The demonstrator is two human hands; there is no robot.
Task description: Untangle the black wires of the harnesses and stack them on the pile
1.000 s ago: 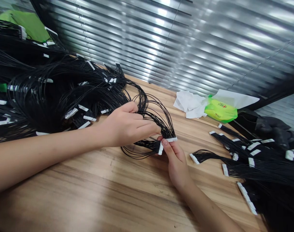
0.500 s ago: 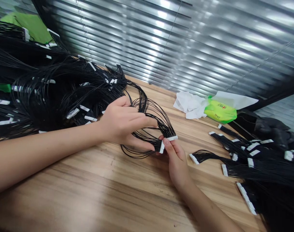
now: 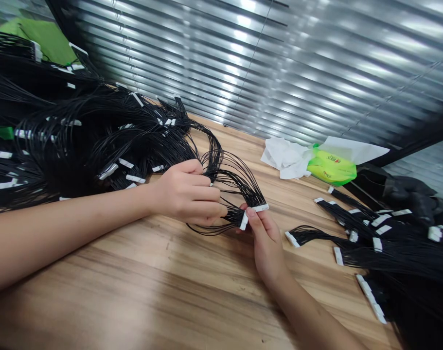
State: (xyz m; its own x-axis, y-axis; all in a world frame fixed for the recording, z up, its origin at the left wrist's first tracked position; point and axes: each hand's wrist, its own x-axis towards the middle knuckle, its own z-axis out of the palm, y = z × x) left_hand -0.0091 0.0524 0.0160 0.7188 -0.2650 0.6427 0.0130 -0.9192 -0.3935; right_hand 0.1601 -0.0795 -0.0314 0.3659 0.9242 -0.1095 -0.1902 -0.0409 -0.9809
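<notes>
Between the fingers and thumb of my right hand (image 3: 267, 240) are the two white connectors of a black wire harness (image 3: 238, 182). One white connector (image 3: 244, 220) points down, and the other white connector (image 3: 260, 207) lies slantwise above it. My left hand (image 3: 190, 194) is closed around the harness's black wires, a short way left of the connectors. Its fingers curl inward, and the wires inside the grip are mostly hidden. From the connectors the wires loop back left toward a larger heap.
A large heap of black wire harnesses (image 3: 97, 131) with white connectors covers the left side. More harnesses (image 3: 396, 248) lie at the right. Crumpled white paper (image 3: 287, 158) and a green-yellow packet (image 3: 332, 167) sit at the back, before metal blinds (image 3: 224, 58). All rest on a wooden table (image 3: 163, 287).
My left hand has gone from spread fingers to a closed grip on the wires, shifting slightly left and down. My right hand keeps its hold on the connectors.
</notes>
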